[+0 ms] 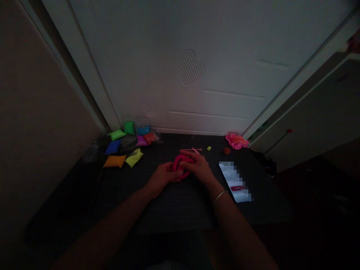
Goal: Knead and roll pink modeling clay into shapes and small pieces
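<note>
A white panel (135, 60) with 2 embossed, striped hearts (192, 68), 1 larger and higher, stands behind a dark, wood-grained table (168, 210). Beyond the table's right side, a thin dark rod (277, 143) with a red tip (289, 131) slants upward.

Prob. home rm — heart-embossed panel (180, 75)

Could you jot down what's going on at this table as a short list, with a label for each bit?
Left hand: left hand, fingers on the pink ring
Right hand: right hand, on the same ring, bracelet at the wrist
Left side of table: packets in orange, yellow, blue, greens, purple and red
Beyond the hands: pink tools and a small yellow piece
Right side of table: pink flower, reddish lump, pale sheet
Behind table: white panel with raised hearts
Light: dim
</note>
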The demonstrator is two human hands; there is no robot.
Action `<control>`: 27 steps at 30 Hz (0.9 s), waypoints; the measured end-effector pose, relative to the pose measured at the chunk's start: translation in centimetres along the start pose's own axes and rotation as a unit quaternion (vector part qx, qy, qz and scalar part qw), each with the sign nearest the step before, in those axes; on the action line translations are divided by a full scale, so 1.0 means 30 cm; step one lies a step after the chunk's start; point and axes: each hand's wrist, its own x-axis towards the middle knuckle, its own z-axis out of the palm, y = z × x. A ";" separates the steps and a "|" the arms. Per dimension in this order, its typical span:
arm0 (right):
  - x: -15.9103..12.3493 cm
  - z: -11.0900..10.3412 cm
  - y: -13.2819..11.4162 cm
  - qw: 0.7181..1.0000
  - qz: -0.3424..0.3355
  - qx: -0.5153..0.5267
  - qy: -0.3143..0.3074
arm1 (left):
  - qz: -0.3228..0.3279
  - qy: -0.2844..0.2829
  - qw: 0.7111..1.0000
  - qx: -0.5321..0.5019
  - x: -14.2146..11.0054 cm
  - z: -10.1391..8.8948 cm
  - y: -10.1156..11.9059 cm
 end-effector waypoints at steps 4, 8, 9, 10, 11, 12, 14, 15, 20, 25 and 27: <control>-0.004 0.008 -0.011 1.000 0.000 -0.008 -0.005 | -0.027 -0.012 0.999 0.042 0.000 0.000 -0.001; 0.003 -0.001 -0.007 0.998 -0.025 0.054 0.028 | -0.033 0.015 0.999 0.025 -0.001 0.000 0.006; 0.006 -0.003 -0.005 0.996 -0.032 0.073 0.045 | -0.025 0.030 0.999 0.003 -0.001 -0.001 0.009; 0.008 -0.004 -0.003 0.994 -0.033 0.088 0.060 | -0.012 0.047 0.999 -0.020 0.000 -0.003 0.012; 0.009 -0.003 -0.001 0.993 -0.026 0.097 0.067 | 0.001 0.061 0.997 -0.043 0.001 -0.005 0.015; 0.010 0.001 0.001 0.993 -0.014 0.101 0.066 | 0.013 0.070 0.996 -0.060 0.002 -0.007 0.018; 0.009 0.011 0.004 0.994 0.009 0.095 0.051 | 0.024 0.071 0.994 -0.073 0.004 -0.011 0.022; 0.008 0.016 0.006 0.995 0.014 0.088 0.047 | 0.026 0.066 0.995 -0.072 0.005 -0.013 0.024; 0.002 0.031 0.011 0.995 0.006 0.065 0.070 | 0.047 0.079 0.994 -0.066 0.009 -0.022 0.028; -0.008 0.044 0.011 0.994 0.006 0.077 0.072 | 0.046 0.062 0.994 -0.074 0.015 -0.026 0.025; -0.010 0.051 0.014 0.994 0.009 0.081 0.077 | 0.040 0.058 0.995 -0.073 0.016 -0.024 0.022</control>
